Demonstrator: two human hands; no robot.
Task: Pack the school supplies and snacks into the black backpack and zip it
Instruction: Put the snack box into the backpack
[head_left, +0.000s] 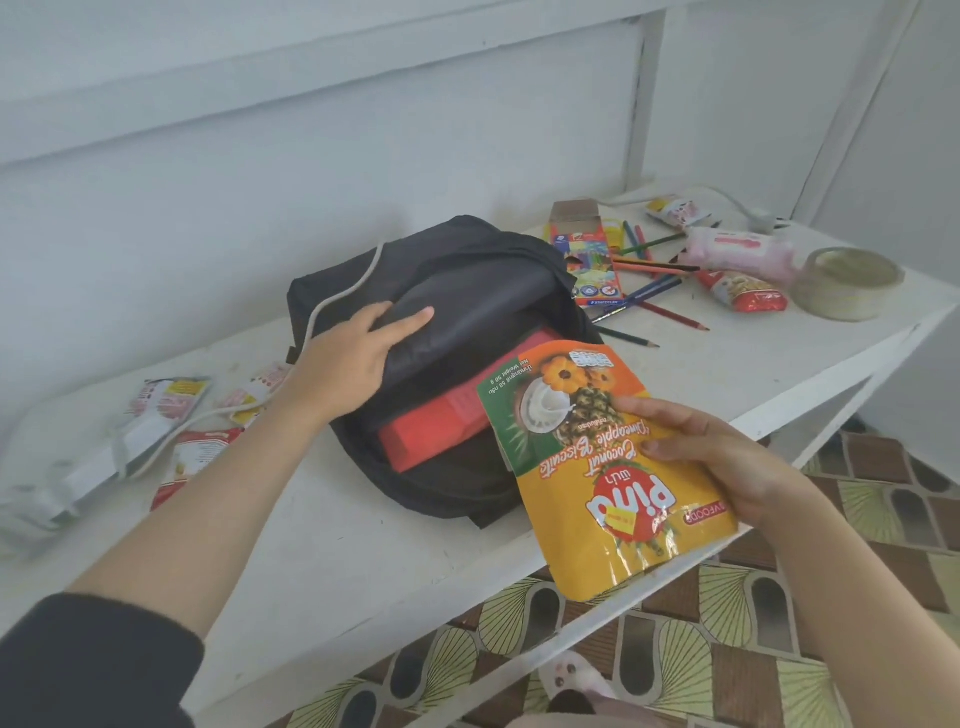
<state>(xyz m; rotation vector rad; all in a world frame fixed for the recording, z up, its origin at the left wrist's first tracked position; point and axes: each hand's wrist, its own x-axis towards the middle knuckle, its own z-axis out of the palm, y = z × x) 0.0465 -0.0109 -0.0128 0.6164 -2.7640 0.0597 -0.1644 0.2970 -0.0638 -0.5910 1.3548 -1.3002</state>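
While snack packs (171, 410) lie at the left of the frame, the left hand (353, 358) grips the flap of the black backpack (467, 280) in the middle, its mouth wide. The right hand (727, 462) holds a yellow biscuit bag (597, 483) at that opening, past the white table (363, 571) edge. Pencils (654, 270) lie upper right.

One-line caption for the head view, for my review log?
Left hand holds the black backpack open; right hand holds a biscuit pouch at its mouth, red box already inside.

home room | white painted table (363, 561) | patterned tile floor (675, 670) | slipper (571, 675)
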